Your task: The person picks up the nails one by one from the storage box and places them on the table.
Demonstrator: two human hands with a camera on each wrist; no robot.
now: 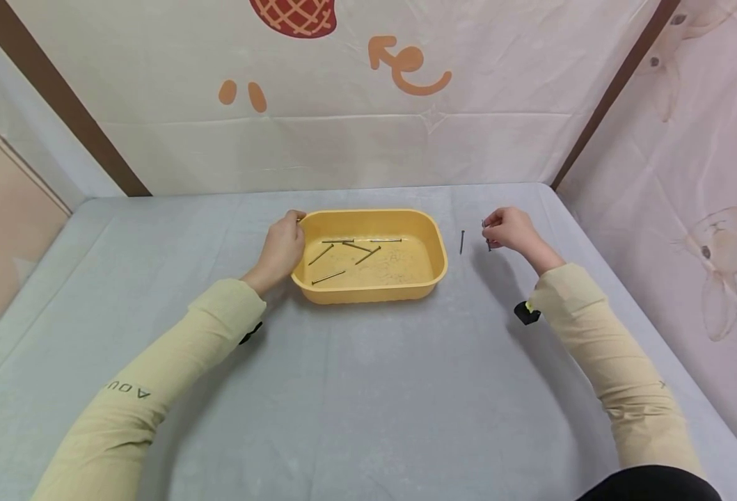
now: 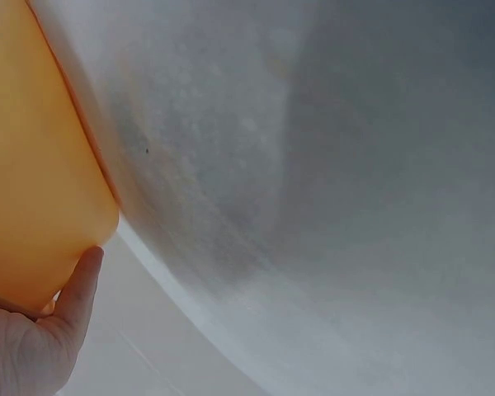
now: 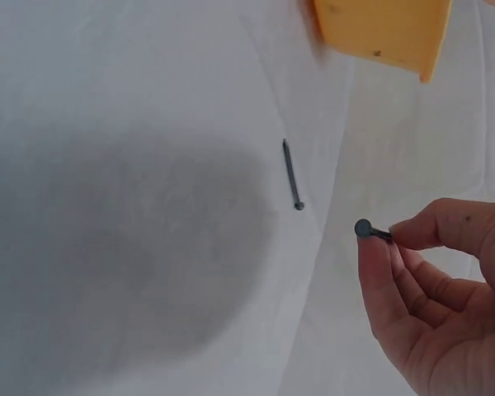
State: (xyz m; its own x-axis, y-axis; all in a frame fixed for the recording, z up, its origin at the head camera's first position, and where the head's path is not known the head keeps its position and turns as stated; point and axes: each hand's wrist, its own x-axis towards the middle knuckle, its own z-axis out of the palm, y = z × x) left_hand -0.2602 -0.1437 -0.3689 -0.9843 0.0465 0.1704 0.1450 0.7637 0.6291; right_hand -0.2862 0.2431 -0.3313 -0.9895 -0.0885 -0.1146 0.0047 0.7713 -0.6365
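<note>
A yellow plastic basin (image 1: pixel 368 296) stands toward the back of the table, with several nails (image 1: pixel 329 277) lying loose on its floor. My left hand (image 1: pixel 282 247) grips the basin's left end, and the left wrist view shows the thumb (image 2: pixel 82 285) against the outer wall. To the right of the basin, my right hand (image 1: pixel 513 228) pinches a nail (image 3: pixel 364 228) between thumb and fingertips, its flat head facing the wrist camera. Another nail (image 1: pixel 462 242) lies on the table between the basin and my right hand.
A pale grey-blue cloth (image 1: pixel 368 390) covers the table. Behind it hangs a printed curtain (image 1: pixel 343 153), and another printed sheet (image 1: pixel 675 209) runs along the right side. A black object (image 1: pixel 650 483) pokes in at the bottom right edge.
</note>
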